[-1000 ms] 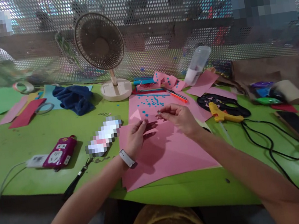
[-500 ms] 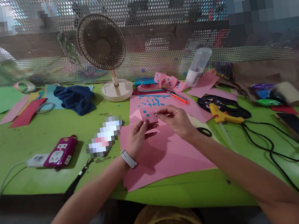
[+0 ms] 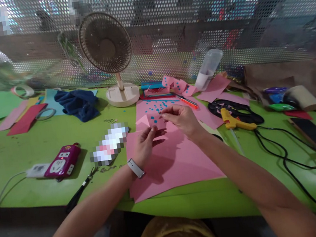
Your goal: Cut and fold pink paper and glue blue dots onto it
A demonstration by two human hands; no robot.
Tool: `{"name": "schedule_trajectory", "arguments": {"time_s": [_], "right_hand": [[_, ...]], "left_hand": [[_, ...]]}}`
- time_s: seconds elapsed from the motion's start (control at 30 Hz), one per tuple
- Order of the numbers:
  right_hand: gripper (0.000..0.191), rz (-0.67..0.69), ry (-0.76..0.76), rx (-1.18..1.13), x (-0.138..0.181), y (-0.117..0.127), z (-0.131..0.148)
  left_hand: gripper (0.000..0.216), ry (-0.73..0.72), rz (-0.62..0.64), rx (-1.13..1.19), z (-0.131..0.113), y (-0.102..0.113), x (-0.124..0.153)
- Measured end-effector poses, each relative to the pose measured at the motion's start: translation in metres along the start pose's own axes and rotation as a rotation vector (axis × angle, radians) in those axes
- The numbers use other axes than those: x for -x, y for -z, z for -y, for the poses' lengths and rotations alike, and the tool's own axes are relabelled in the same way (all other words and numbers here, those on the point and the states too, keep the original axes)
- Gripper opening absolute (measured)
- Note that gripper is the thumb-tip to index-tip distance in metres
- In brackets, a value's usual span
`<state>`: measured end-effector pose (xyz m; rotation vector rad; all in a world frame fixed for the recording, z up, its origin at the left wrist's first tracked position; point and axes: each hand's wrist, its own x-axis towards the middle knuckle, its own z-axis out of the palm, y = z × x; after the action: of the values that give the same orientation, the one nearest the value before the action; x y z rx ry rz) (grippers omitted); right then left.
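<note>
My left hand (image 3: pixel 142 144), with a white watch on its wrist, pinches a small pink paper piece (image 3: pixel 156 122) dotted with blue squares. My right hand (image 3: pixel 182 118) is just to its right, thumb and forefinger pinched at the upper edge of that piece on something too small to make out. Both hands hover over a large pink paper sheet (image 3: pixel 176 163) on the green table. Several tiny blue paper squares (image 3: pixel 159 105) lie scattered on pink paper just beyond the hands.
A small desk fan (image 3: pixel 109 54) stands at the back. A yellow glue gun (image 3: pixel 235 121) with black cable lies to the right, beside a phone (image 3: pixel 314 133). A pink power strip (image 3: pixel 62 163) lies left. Blue cloth (image 3: pixel 78 103), tape rolls and coloured paper sit at back left.
My right hand has moved up and slightly left, from beside the pink piece to its upper edge. My left hand has stayed in place with the piece.
</note>
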<state>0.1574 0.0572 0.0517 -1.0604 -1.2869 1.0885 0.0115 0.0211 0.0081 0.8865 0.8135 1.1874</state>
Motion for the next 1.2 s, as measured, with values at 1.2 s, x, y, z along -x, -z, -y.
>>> {"name": "schedule_trajectory", "arguments": {"time_s": [1.2], "right_hand": [[0.018,0.037,-0.041,0.091,0.067,0.044,-0.005]], "left_hand": [[0.033,0.206,0.14,-0.009,0.011,-0.013,0.017]]}}
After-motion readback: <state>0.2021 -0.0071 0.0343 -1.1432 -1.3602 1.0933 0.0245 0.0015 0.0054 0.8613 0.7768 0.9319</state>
